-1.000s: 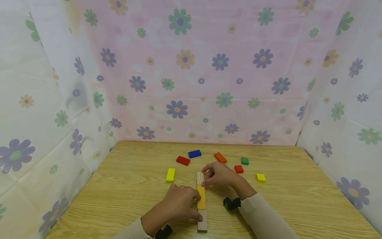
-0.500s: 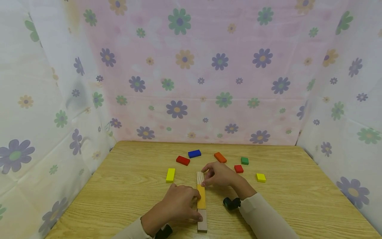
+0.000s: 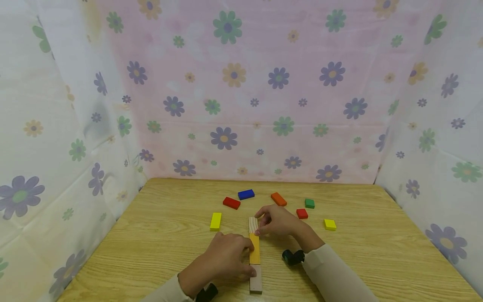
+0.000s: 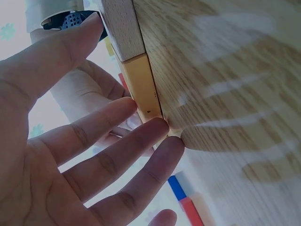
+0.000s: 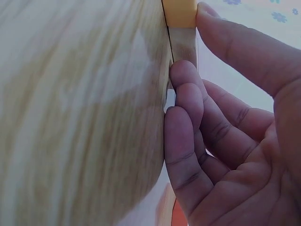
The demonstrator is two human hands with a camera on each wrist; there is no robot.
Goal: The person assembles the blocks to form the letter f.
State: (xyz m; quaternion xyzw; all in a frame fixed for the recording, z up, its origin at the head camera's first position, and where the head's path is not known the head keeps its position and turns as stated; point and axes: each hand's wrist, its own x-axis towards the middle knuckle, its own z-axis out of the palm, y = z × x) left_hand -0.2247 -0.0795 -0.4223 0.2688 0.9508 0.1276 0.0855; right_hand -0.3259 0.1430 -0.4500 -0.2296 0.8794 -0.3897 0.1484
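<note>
Three wooden blocks lie end to end in a straight row on the table. A pale striped block [image 3: 253, 223] is at the far end, an orange-yellow block [image 3: 256, 256] in the middle and a greyish-brown block [image 3: 256, 286] nearest. From the left, my left hand [image 3: 226, 256] touches the row, thumb at the greyish-brown block and spread fingers [image 4: 106, 162] along the orange-yellow one. My right hand [image 3: 279, 220] is on the other side. Its thumb [image 5: 209, 12] meets the orange-yellow block, while its loosely bent fingers rest beside the pale block.
Beyond the hands lie a yellow block [image 3: 216, 221], a red block [image 3: 231, 203], a blue block [image 3: 246, 194] and an orange block [image 3: 279, 199]. Small green [image 3: 310, 203], red [image 3: 302, 213] and yellow [image 3: 330, 225] pieces sit to the right. Flowered cloth [image 3: 260, 113] surrounds the table.
</note>
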